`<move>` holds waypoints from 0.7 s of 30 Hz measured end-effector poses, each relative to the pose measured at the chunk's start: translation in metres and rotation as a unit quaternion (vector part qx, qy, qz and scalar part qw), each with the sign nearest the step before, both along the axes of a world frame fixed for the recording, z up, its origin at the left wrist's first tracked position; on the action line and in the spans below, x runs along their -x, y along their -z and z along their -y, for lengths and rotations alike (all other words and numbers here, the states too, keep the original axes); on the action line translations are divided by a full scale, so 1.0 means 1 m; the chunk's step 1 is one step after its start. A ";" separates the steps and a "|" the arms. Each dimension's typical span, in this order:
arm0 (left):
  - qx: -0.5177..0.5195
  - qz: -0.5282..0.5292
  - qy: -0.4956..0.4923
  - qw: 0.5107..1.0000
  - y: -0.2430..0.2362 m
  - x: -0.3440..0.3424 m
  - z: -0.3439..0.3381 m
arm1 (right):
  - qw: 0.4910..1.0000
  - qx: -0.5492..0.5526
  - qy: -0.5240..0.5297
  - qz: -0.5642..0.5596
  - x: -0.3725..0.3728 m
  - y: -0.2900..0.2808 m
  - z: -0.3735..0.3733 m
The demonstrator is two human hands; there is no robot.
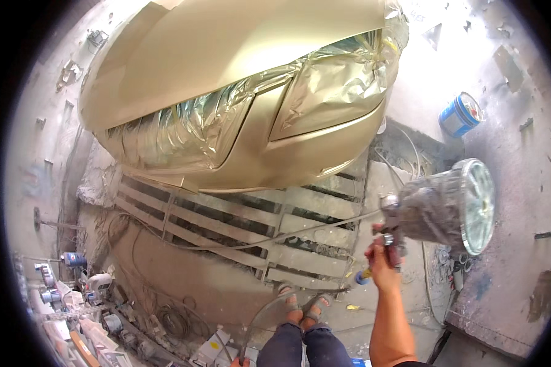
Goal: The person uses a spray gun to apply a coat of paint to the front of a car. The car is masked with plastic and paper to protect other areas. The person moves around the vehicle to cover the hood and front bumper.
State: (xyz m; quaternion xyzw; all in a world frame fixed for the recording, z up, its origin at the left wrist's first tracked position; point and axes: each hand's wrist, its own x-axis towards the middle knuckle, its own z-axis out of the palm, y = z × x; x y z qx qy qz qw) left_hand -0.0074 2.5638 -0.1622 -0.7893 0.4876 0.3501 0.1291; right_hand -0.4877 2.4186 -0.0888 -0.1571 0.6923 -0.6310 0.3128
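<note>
While the right hand [382,262] is clamped round the spray gun [390,227] right of centre, its cup [431,208] lying lengthwise toward the right, the gold car front [324,156] lies up and left, upper middle of the frame, farther from the left hand [241,363], whose grip at the lower edge I cannot tell.

Set in a car-painting workshop, judging by the gold-coated car [239,55] masked with crinkled plastic film [343,85], the spray gun [390,214], the trailing hose [251,245], the dusty slatted floor grate [223,225], the blue bucket [462,115] and, small at lower left, crowded containers [74,259], possibly paint cans.
</note>
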 end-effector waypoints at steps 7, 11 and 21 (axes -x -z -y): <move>-0.018 -0.074 0.035 0.996 0.023 -0.041 0.003 | 0.959 -0.066 -0.263 -0.080 -0.062 0.029 0.016; -0.052 -0.055 0.033 0.997 -0.012 -0.033 0.029 | 0.936 -0.131 -0.297 0.133 -0.077 -0.008 0.024; -0.054 -0.102 0.014 0.993 0.003 -0.037 0.029 | 0.989 -0.050 -0.043 0.133 0.000 -0.061 0.033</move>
